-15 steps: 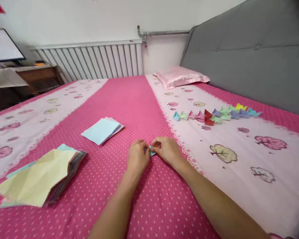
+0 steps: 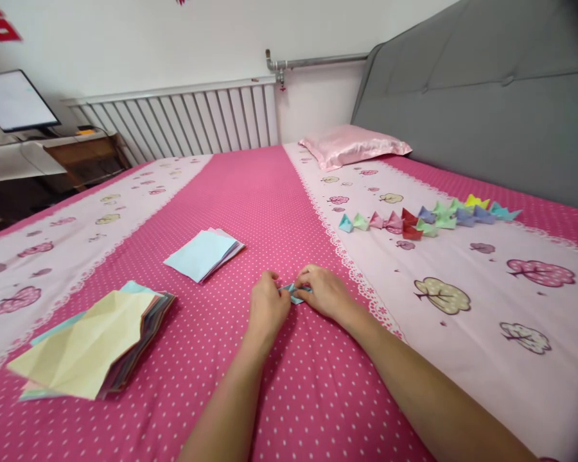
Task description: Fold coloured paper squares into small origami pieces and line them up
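Observation:
A small piece of folded light blue paper [image 2: 296, 294] lies low over the pink dotted bedspread, between my two hands. My left hand [image 2: 270, 307] pinches its left end, thumb against the curled fingers. From the other side my right hand [image 2: 322, 292] has thumb and fingers closed on its right end. The fingers hide much of the paper, so its full shape cannot be made out. Off to the right, several folded paper boats [image 2: 411, 224] in blue, green, pink, red, purple and yellow stand in a cluster on the bed.
Left of my hands lie a small stack of light blue squares [image 2: 203, 255] and a larger paper stack [image 2: 89, 346] with a creased yellow sheet on top. A pink pillow [image 2: 354, 146] rests by the grey headboard [image 2: 486, 96]. Beyond the bed are a radiator [image 2: 183, 122] and a monitor [image 2: 17, 99].
More of the light blue paper shows between my fingers now, and the right fingers lie further over it. The whole view has shifted slightly with the camera.

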Demonstrator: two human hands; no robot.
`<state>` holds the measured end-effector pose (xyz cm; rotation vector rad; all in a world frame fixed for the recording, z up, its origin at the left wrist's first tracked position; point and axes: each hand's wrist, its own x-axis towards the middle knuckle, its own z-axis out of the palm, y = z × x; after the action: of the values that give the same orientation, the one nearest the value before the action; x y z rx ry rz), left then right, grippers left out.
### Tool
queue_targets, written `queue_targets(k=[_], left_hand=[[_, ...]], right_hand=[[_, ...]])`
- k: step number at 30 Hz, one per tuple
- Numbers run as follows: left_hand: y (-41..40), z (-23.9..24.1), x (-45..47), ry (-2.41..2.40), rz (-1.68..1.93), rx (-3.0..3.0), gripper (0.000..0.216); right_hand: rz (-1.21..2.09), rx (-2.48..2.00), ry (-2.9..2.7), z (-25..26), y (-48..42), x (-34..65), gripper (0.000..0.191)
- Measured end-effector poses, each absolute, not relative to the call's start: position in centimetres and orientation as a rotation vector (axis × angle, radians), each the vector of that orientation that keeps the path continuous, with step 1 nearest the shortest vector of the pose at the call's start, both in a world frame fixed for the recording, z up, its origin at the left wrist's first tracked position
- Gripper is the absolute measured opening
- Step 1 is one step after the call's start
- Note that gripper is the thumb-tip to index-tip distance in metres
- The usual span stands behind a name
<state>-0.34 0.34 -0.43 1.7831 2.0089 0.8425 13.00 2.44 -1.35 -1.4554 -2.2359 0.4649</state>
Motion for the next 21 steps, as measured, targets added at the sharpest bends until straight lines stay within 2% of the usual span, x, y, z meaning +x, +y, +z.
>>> queue_targets(k=[4, 10, 15, 21], left_hand=[[0.46, -0.08, -0.63, 1.97, 0.827, 1.724, 0.013], [0.92, -0.49, -0.78, 1.658, 1.11, 1.428, 0.02], [1.09, -0.42, -0.41, 1.375, 1.323, 1.069, 0.011], [0.87, 0.21, -0.29, 1.305, 1.416, 0.999, 0.008]], right_hand=[[0.414, -1.429, -2.217, -1.16, 2.33, 12.97, 0.01], [0.188, -1.231, -2.129, -0.79, 1.89, 12.93, 0.016], [0.02, -1.126, -2.103, -0.94, 1.8, 12.85, 0.016], [-0.011, -1.107, -2.094, -0.74, 1.67, 12.89, 0.016]])
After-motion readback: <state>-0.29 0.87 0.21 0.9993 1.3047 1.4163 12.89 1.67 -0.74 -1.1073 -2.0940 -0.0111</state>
